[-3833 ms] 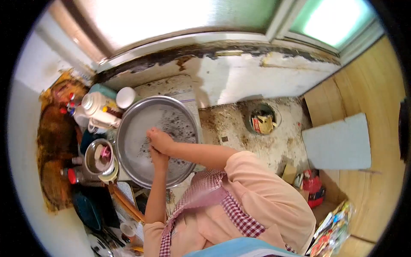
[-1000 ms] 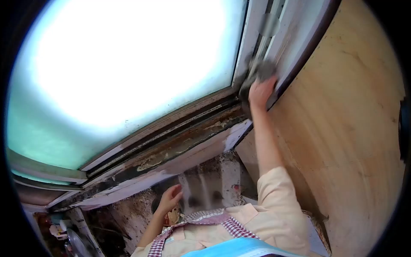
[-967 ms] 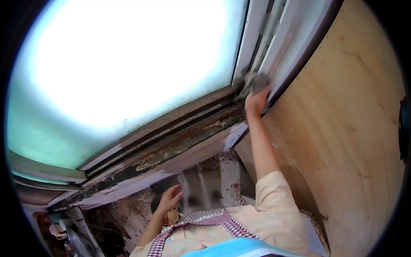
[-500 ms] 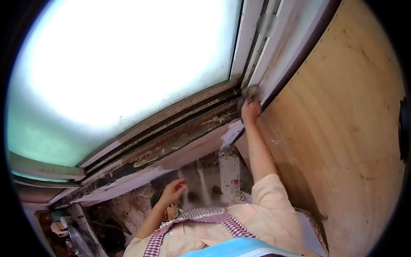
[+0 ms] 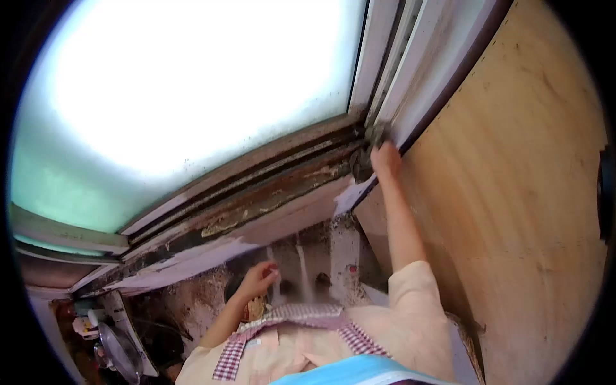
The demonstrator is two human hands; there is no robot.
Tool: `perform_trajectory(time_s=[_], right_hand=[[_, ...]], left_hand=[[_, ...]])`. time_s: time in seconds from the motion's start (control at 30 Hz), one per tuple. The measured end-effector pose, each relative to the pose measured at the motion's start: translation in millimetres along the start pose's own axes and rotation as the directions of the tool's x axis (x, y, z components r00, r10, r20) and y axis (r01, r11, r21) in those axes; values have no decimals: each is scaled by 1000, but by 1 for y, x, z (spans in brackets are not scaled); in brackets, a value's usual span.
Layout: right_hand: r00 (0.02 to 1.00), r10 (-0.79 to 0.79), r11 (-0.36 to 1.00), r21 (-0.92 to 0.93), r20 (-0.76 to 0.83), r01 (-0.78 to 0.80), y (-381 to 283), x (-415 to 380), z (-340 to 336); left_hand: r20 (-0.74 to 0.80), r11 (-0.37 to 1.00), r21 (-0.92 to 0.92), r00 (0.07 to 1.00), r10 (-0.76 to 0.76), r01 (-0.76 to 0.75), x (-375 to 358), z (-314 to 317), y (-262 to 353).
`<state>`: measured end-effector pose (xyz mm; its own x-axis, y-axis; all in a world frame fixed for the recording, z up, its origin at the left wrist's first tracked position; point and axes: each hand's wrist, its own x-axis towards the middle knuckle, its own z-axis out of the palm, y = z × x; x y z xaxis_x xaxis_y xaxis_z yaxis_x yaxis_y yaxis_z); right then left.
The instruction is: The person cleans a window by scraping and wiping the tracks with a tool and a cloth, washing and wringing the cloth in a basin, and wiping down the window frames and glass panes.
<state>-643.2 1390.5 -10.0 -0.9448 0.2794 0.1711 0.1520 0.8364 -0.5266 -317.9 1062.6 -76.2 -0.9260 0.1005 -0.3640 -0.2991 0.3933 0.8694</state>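
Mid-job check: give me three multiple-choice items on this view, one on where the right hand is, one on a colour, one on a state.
1. Where is the right hand?
A. at the window track's corner by the wooden panel
B. on the metal basin
C. on the glass pane

2. What colour is the cloth?
A. bright red
B. dark grey
C. yellow

3. What state is the window track in?
A. spotless
B. wrapped in plastic
C. grimy, brown-stained

Answers: 1 A, the hand presses there beside the wooden panel; 2 B, the wad looks dark grey; 3 C, brown dirt lines the channel.
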Motion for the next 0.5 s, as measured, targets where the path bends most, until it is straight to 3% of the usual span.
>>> perform_trajectory(time_s=[0.1, 0.17, 0.23, 0.27, 0.37, 0.47, 0.5], right_hand=[[903, -99, 938, 262, -419, 225, -42, 18, -52], [816, -129, 893, 293, -563, 343, -49, 42, -42], [862, -12, 916, 341, -507, 213, -45, 25, -15], [956, 78, 974, 224, -284, -13, -9, 22, 27], [970, -211, 977, -32, -120, 209, -8, -16, 24], [922, -367, 923, 75, -127, 378, -48, -25, -11], [919, -338, 934, 46, -202, 354, -61, -16, -19]], left_hand=[[-37, 999, -9, 998, 50, -51, 3, -2, -3], [-44, 1000, -10, 999, -17, 16, -6, -4, 10], [-46, 999, -30, 998, -30, 28, 2, -6, 10], [-38, 998, -56, 999, -30, 27, 4, -2, 2], [-14, 993, -114, 1000, -19, 17, 4, 2, -5], [-18, 993, -118, 999, -26, 24, -7, -2, 4], [-45, 993, -118, 999, -9, 3, -4, -3, 3]])
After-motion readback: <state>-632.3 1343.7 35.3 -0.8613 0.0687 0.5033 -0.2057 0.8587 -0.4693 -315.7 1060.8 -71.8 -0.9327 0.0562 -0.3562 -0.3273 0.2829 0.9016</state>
